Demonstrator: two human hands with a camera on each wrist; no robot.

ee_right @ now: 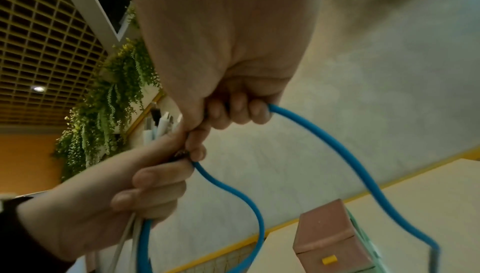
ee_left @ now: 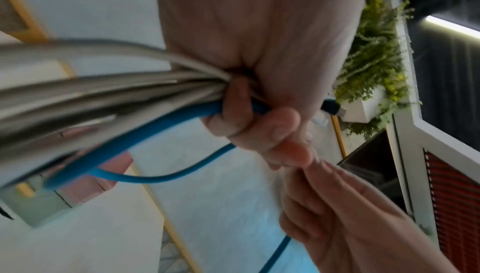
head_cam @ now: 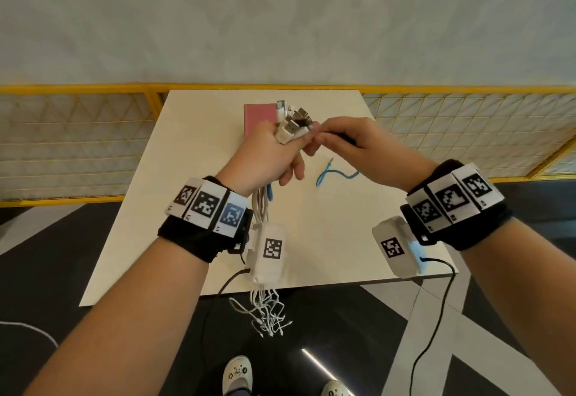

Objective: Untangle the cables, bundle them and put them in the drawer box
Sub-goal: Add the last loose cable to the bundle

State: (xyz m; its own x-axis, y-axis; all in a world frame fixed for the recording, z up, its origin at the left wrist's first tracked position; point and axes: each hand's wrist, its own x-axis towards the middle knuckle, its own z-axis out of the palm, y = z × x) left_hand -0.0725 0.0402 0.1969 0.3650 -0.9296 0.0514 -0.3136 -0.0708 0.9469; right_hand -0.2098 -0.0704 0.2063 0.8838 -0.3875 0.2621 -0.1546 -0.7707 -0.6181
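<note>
**Blue lead being added to a held bundle: slip and snag risks**

Gripping a bundle of white cables point(head_cam: 261, 205) just below their plugs, the left hand point(head_cam: 270, 155) is curled tight around it above the tabletop point(head_cam: 327, 240). The right hand point(head_cam: 352, 143) meets it fingertip to fingertip and pinches the blue cable point(ee_right: 345, 154), fingers folded over it. The pink drawer box point(head_cam: 257, 118) stands on the tabletop beyond both hands, not yet used.

Risks, as judged:
- White tails hang past the near tabletop edge in a loose tangle; a pull could catch them on that edge.
- Adding the blue cable means easing the left grip, and plugs may slide out of line.
- The free blue end lies on the tabletop and could drag against the box.

View differences: the head view alone shows the dangling tails and the box's place. The left wrist view shows blue cable already trapped under the left fingers point(ee_left: 259, 125). The right wrist view shows it looping between both hands, and a yellow tab point(ee_right: 329, 260) on the box.
</note>
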